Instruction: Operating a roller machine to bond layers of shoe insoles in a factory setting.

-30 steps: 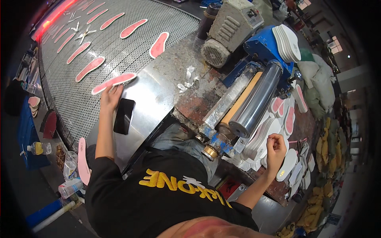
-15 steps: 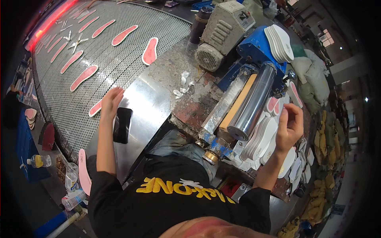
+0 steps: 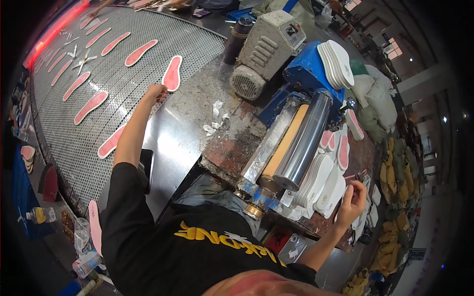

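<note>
At the near edge of the perforated conveyor (image 3: 118, 64), my left hand (image 3: 157, 92) has its fingers closed at the heel end of a pink insole (image 3: 172, 74) with a white rim. The insole lies flat on the mesh, and the fingertips are partly hidden. My right hand (image 3: 352, 201) is raised beside a stack of white insoles (image 3: 312, 181), its fingers loosely curled and apart with nothing visible in them. Between the hands stands a roller machine with a shiny metal roller (image 3: 304, 143).
More pink insoles (image 3: 91, 107) lie in rows along the conveyor. A dark phone (image 3: 145, 165) rests on the metal plate under my left arm. The machine carries a motor (image 3: 269, 49) and white insoles (image 3: 335, 63) on its blue housing. Paper scraps (image 3: 216, 118) lie nearby.
My left hand has reached forward and right to the heel of the nearest pink insole, which stays in place. My right hand has lowered beside the white stack, uncovering pink insoles behind it.
</note>
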Available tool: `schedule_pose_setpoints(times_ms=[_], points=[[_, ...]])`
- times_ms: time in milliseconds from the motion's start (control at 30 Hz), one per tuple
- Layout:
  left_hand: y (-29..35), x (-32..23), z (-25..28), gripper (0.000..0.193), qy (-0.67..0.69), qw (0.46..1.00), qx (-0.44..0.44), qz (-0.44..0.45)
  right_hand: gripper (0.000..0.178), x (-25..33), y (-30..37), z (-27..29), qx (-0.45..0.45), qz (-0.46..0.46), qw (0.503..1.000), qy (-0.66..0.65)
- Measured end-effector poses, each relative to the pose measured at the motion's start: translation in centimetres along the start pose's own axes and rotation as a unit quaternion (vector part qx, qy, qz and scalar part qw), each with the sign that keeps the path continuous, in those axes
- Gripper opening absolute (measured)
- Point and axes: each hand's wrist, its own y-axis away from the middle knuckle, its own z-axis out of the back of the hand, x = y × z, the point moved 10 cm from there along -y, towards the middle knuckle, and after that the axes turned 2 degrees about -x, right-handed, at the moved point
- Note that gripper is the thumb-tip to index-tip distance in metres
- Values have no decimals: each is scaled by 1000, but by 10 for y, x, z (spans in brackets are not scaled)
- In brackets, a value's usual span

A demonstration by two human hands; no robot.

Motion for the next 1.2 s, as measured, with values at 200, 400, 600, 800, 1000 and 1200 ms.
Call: schedule_pose_setpoints(times_ms=[200,400,600,800,1000,1200], points=[[-26,-11,50,8,29,993,-109,-44,8,-41,21,31,-20,-111,993,20],[-35,-46,55,13,107,981,-109,-123,11,-32,14,37,-50,-83,994,47],[-15,-9,29,14,-5,997,-65,-33,8,22,-25,0,-1,26,996,83],[31,-58,18,24,-107,954,-113,-257,8,85,-96,-41,5,147,989,12],[104,1,-111,34,-91,954,74,-275,68,31,-232,-141,25,121,945,303],[135,18,-116,37,-40,934,40,-353,74,7,-249,-159,31,74,959,272]])
